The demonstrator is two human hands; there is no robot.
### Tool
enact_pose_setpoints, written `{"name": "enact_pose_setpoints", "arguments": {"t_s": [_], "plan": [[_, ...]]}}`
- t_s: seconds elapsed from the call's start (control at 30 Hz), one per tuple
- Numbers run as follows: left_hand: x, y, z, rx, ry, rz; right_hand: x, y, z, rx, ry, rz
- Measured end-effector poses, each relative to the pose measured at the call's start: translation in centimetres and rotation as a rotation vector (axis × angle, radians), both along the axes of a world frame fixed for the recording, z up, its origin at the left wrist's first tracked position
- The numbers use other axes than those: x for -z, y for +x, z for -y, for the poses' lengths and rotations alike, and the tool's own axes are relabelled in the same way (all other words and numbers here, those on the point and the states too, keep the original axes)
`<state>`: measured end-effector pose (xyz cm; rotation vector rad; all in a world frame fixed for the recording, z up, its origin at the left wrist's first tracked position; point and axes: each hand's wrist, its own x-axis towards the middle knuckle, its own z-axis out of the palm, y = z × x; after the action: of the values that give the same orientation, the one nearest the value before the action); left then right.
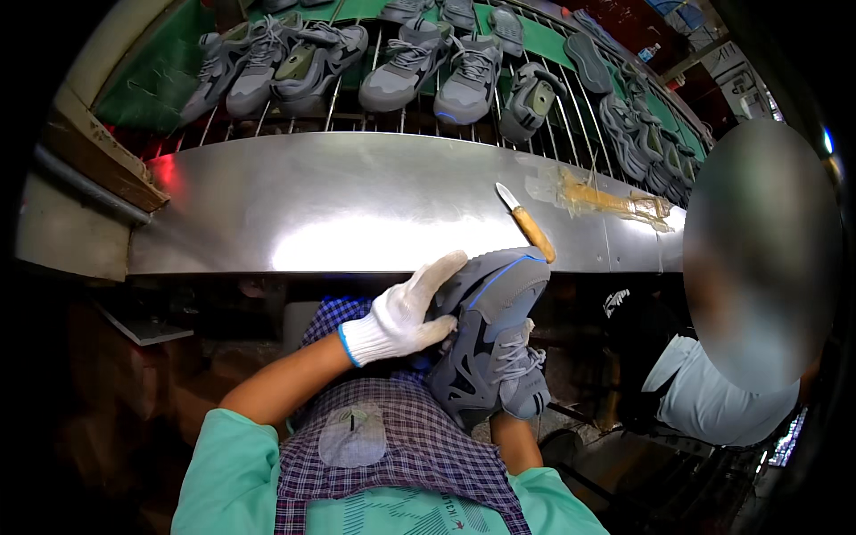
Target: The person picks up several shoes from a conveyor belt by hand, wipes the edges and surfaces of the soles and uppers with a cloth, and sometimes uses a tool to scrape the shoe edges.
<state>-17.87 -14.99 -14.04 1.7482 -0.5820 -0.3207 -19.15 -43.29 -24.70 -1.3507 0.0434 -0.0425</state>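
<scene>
L hand [406,312] spread at 1 shoe [486,343]; R hand hid., can't tell; 1 knife [528,226].

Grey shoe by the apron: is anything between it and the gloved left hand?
Nothing visible stands between them: the white-gloved left hand is close beside the grey shoe. The knife lies beyond the shoe, on the metal bench.

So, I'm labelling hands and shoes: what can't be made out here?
Head view, right hand: hidden behind the gray shoe near the gloved left hand.
Head view, nearby person: head blurred over.
Head view, topmost shoes: cut off by the upper edge.
</scene>
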Motion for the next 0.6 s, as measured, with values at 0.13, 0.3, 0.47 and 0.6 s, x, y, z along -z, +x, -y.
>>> {"name": "enact_pose_setpoints", "arguments": {"t_s": [0.13,0.3,0.47,0.6], "plan": [[-0.4,1.5,0.8,0.054,-0.164,0.111,0.9,0.0,0.4,-0.054,-0.054,0.101],[0.2,3.6,-0.4,0.058,-0.301,-0.077,1.3,1.5,2.0,-0.092,-0.349,-0.004],[-4.0,5.4,-0.5,0.072,-0.142,0.308,-5.7,1.4,-2.7,-0.087,-0.059,-0.009],[-4.6,7.7,-0.8,0.200,-0.247,0.056,-7.4,3.8,-2.9,-0.380,-0.391,0.136]]}}
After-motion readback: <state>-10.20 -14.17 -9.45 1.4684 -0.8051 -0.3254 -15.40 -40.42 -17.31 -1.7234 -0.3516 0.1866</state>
